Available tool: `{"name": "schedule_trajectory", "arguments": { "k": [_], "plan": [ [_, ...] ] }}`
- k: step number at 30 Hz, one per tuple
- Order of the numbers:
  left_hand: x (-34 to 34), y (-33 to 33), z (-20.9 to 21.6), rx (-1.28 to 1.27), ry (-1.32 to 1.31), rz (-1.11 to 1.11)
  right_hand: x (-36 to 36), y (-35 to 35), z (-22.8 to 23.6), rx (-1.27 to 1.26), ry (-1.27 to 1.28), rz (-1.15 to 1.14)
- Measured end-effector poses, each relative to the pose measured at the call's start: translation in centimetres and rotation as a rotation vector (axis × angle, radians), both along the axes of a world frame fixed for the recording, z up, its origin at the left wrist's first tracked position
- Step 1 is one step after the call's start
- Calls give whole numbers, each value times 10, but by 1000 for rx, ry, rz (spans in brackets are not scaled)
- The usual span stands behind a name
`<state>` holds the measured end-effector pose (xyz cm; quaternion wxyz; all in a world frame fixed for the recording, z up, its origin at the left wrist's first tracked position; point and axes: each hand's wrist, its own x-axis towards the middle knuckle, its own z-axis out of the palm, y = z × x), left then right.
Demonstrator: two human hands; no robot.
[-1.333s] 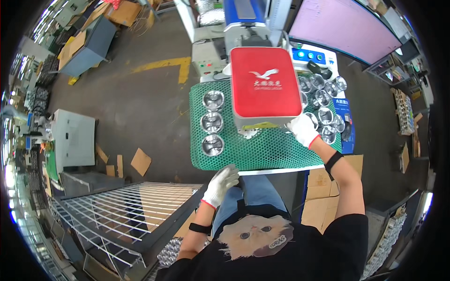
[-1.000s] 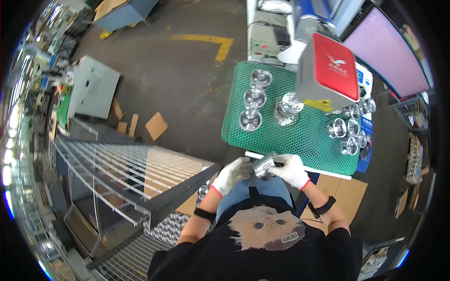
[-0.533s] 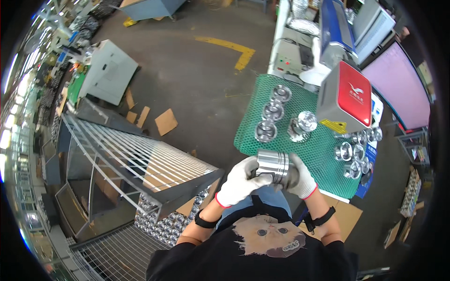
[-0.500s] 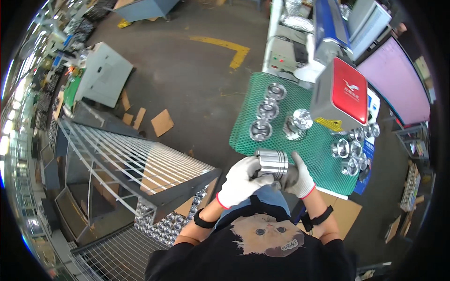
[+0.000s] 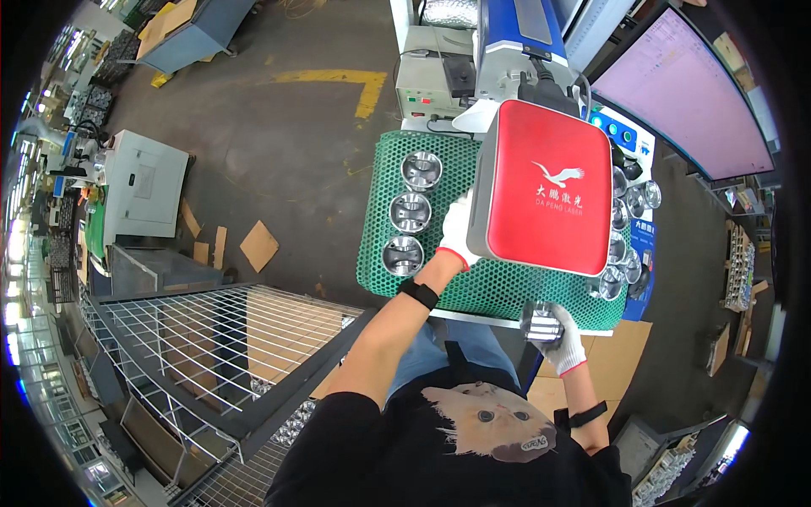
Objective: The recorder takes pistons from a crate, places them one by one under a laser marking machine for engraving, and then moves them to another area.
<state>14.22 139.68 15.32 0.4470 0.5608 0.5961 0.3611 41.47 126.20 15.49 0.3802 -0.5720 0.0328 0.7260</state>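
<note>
The person's right hand [image 5: 559, 335], in a white glove, has its fingers wrapped around a shiny metal cylinder [image 5: 538, 322] just off the near edge of the green mesh mat [image 5: 507, 287]. The left hand [image 5: 456, 237] reaches over the mat and under the red machine head [image 5: 545, 190]; I cannot tell how its fingers stand. Three metal cups [image 5: 410, 211] sit in a row on the mat's left part.

The person wears a black short-sleeved T-shirt [image 5: 473, 456] with a printed cat face on the chest (tan and grey, with a small label patch beside it) and blue jeans [image 5: 456, 355]. Both the left hand [image 5: 458, 232] and the right hand [image 5: 562, 334] wear white knit gloves with red cuffs. A black band circles each wrist.
</note>
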Motion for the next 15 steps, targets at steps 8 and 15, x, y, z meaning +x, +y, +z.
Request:
{"name": "schedule_trajectory", "arguments": {
  "k": [8,15],
  "plan": [
    [-38,-49,15,121,-139,362,-44,101,-54,712,-1036,848],
    [-97,-212,6,-309,-725,586,-155,161,-30,1014,-697,724]
  ]
}}
